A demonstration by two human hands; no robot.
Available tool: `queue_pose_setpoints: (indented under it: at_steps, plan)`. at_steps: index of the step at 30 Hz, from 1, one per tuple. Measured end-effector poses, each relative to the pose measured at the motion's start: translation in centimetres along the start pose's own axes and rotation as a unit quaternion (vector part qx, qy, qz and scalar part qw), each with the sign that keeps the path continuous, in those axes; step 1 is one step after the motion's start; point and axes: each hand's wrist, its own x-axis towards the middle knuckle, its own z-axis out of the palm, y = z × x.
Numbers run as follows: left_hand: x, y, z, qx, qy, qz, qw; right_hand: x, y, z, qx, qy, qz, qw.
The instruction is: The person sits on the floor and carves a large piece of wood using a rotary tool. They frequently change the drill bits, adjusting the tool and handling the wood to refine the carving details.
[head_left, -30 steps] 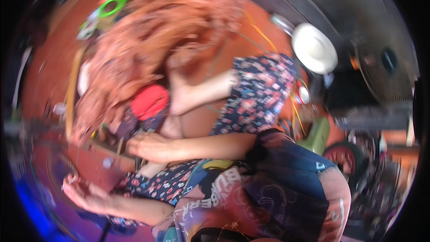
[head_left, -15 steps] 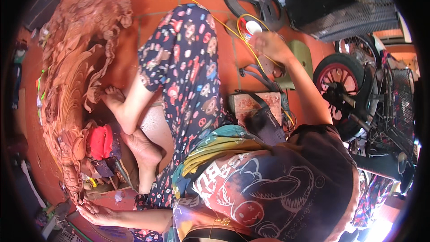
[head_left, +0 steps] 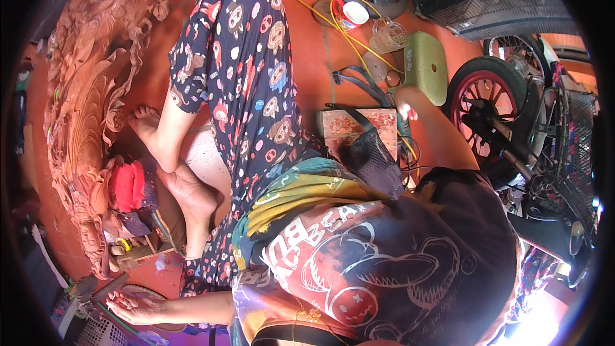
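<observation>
A long reddish-brown wood carving (head_left: 80, 115) with flowing folds and a small figure lies along the left. Just below its lower end, my left hand (head_left: 134, 307) is palm up, fingers apart and loosely curled, with nothing visible in it. On the right, my right hand (head_left: 410, 101) bends downward beside the green plastic stool (head_left: 426, 67). Its fingertips hang close above a teal power tool (head_left: 403, 129); whether they touch it is unclear, and the fingers are partly hidden. A clear glass mug (head_left: 387, 36) and a red-and-white cup (head_left: 352, 14) sit beyond that hand.
Red cloth (head_left: 127, 187) lies between the carving and my bare feet. A wooden block (head_left: 359, 128) with a dark mesh bag (head_left: 371, 157) is beside my hip. A yellow cable (head_left: 307, 6) crosses the tiled floor. A motorbike wheel (head_left: 487, 99) stands at right.
My right hand has drawn back from over the glass mug toward the teal tool, uncovering the mug. My left hand has come away from the carving's lower end. The view has shifted slightly.
</observation>
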Motion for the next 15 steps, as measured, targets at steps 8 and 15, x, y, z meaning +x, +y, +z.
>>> queue_pose_setpoints:
  at_steps: [8,15]
  plan:
    - [0.3,-3.3,-0.7,-0.017,-0.035,-0.027,0.999,10.4,3.2,14.0,0.262,0.251,0.023,0.932]
    - [-0.6,-3.5,-0.1,-0.019,-0.021,-0.063,0.998,17.9,5.9,17.5,0.631,0.300,-0.141,0.701]
